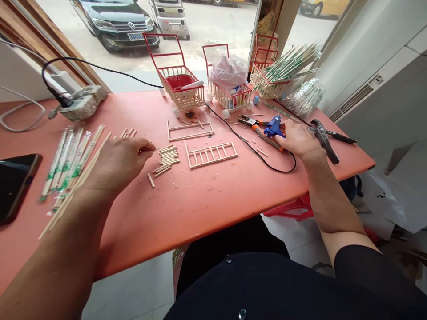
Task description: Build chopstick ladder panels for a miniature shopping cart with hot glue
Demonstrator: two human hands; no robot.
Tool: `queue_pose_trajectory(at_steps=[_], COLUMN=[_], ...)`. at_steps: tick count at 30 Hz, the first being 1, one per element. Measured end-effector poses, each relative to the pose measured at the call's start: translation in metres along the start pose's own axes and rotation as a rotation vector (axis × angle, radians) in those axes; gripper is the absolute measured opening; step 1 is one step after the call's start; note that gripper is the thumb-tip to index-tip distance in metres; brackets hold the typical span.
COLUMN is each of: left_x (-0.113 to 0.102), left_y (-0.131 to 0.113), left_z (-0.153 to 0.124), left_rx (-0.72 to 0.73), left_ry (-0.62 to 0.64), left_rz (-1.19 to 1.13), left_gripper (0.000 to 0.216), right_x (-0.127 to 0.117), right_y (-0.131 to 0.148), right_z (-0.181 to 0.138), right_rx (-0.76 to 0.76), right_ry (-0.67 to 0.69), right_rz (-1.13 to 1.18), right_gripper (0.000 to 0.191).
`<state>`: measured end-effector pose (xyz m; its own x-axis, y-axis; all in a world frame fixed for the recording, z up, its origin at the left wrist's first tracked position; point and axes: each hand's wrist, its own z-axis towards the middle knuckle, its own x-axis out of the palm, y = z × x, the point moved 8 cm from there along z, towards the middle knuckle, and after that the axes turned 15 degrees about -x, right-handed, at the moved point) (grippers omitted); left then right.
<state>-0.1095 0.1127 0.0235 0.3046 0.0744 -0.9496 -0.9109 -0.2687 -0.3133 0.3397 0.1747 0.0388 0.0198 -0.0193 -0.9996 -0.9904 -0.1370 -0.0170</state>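
Note:
My left hand (116,160) is closed in a pinch, with the tip of a short wooden stick showing at its fingertips. Just right of it lies a pile of short cut sticks (168,154). My right hand (300,138) is wrapped round a blue glue gun (274,126), mostly covering its handle. Under and beside the gun are orange-handled pliers (258,129). Between my hands lie a ladder-like stick frame (213,155) with several rungs and, behind it, a rectangular stick frame (190,131) with a loose piece across it.
Three small stick-built carts with red handles stand at the back, one empty-looking red-lined cart (183,89) at left. Wrapped chopsticks (66,160) and a phone (16,186) lie left. A black cord (240,140) crosses the pink table (150,222). A hammer-like tool (325,140) lies right.

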Motion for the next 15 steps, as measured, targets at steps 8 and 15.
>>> queue_pose_trajectory(at_steps=[8, 15], left_x=[0.005, 0.020], left_y=[-0.028, -0.037], left_z=[-0.017, -0.021], left_rx=[-0.135, -0.108], left_ry=[0.121, 0.247], left_rz=[-0.528, -0.902], left_gripper=[0.006, 0.021], right_x=[0.007, -0.020], right_y=[-0.003, -0.014], right_z=[-0.001, -0.012], right_rx=[0.041, 0.049], right_ry=[-0.015, -0.399], right_rz=[0.115, 0.184], right_gripper=[0.038, 0.046])
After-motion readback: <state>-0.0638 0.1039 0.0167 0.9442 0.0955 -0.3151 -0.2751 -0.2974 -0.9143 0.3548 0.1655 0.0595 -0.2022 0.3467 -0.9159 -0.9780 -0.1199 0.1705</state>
